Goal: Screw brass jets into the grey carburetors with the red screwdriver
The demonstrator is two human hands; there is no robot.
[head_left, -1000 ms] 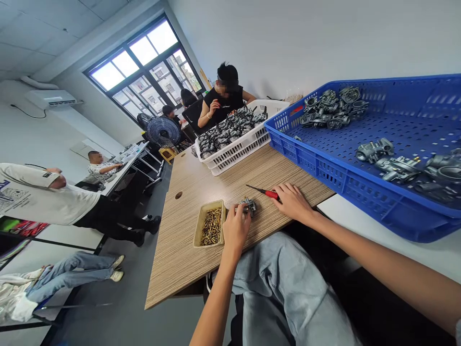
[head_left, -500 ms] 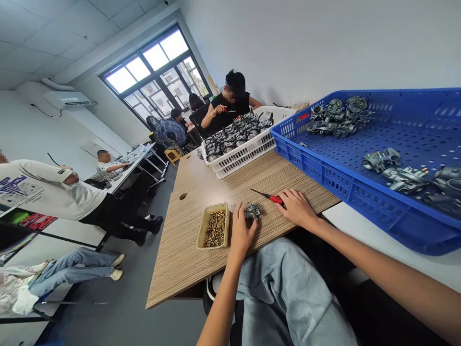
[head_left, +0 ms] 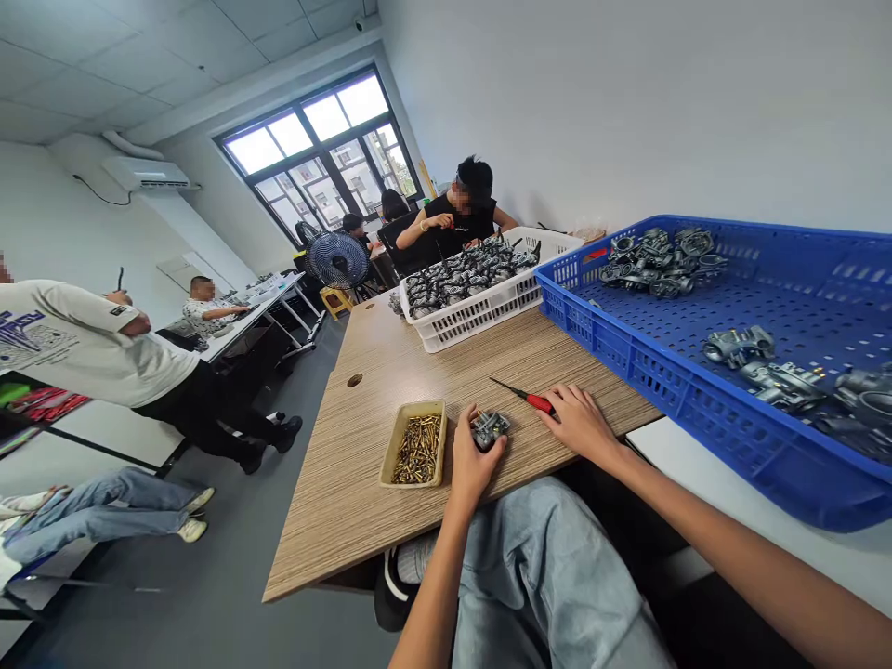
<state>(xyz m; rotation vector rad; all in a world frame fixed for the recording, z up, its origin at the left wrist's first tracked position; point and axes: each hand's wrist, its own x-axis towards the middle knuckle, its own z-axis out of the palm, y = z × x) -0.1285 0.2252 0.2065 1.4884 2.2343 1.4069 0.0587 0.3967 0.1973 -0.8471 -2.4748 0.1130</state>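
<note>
My left hand (head_left: 475,457) is curled round a small grey metal carburetor (head_left: 491,427), which rests on the wood-grain table (head_left: 334,483). Its thumb lies along the near side and its fingers along the left side. To the right, my right hand (head_left: 580,423) lies low over the table, thumb and fingers closed about the rear of a screwdriver's red handle (head_left: 540,402). The dark shaft points away to the left, its tip touching nothing I can see. Just left of my left hand stands a cream plastic box (head_left: 386,455) holding many small brass jets (head_left: 418,451).
A blue crate (head_left: 592,330) with several carburetors (head_left: 784,381) stands at right. Beyond the table's middle is a white crate (head_left: 460,330) heaped with dark metal parts. A co-worker (head_left: 464,209) sits behind it; another person (head_left: 104,334) stands at left. A fan (head_left: 337,260) is farther back.
The camera view has shifted slightly. The carburetor has turned a little in my left hand and shows a different side. My right hand stays at the screwdriver handle.
</note>
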